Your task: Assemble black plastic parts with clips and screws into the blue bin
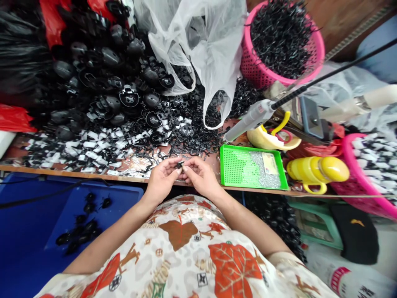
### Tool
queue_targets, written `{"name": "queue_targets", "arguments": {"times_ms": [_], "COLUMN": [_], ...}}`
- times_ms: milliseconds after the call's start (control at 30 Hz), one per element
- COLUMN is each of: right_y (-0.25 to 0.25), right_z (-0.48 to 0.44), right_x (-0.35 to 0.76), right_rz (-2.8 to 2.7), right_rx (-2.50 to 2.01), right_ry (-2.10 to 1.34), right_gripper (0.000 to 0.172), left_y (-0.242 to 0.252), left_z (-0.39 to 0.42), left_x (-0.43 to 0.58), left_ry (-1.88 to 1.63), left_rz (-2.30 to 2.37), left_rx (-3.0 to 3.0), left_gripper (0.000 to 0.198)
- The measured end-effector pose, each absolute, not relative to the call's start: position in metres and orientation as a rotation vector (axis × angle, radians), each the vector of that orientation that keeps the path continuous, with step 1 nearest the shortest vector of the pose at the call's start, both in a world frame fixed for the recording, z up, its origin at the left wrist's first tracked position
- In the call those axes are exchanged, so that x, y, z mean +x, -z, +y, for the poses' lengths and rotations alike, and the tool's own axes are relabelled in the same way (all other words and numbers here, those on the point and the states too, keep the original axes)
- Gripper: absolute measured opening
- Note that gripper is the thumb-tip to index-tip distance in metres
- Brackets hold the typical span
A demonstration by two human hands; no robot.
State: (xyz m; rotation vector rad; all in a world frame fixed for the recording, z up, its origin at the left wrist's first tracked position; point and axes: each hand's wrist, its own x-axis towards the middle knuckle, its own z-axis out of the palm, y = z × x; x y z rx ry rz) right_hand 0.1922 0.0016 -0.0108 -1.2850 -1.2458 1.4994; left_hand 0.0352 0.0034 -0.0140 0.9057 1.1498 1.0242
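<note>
Close to the bench's front edge, my left hand (164,177) and my right hand (201,176) meet with fingers bent inward. Between their fingertips is a small black plastic part (180,164), pinched from both sides; its exact shape is mostly covered by the fingers. Left of my hands lie white and black clip-like pieces (89,149) in a spread heap. Behind my hands is a pile of thin black plastic pieces (198,136). On the right a green tray (221,165) holds many small silvery metal pieces (266,174).
Black rounded assemblies (108,82) are heaped at back left, beside a white plastic bag (214,49). A pink basket (245,49) of black pieces stands behind. A grey rod-shaped tool (248,122) slants above the tray. A yellow bottle (316,169) lies right; a blue bin (31,231) sits below left.
</note>
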Motion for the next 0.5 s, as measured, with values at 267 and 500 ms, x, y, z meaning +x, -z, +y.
{"name": "queue_targets", "arguments": {"times_ms": [267,500], "right_y": [0.0128,0.0188], "right_z": [-0.0028,-0.0020], "right_x": [0.1921,0.1995], "right_rz": [-1.204,-1.321], "right_rx": [-1.263,-1.330], "right_ry": [-1.521,-1.361], "right_gripper": [0.015,0.013], "left_y": [0.0147,0.0165], "left_z": [0.0043,0.0051], "left_x": [0.0342,0.0356], "left_ry": [-0.932,-1.028], "left_rz": [1.117,1.185], "left_rx": [0.793,0.799], "left_gripper": [0.046,0.045]}}
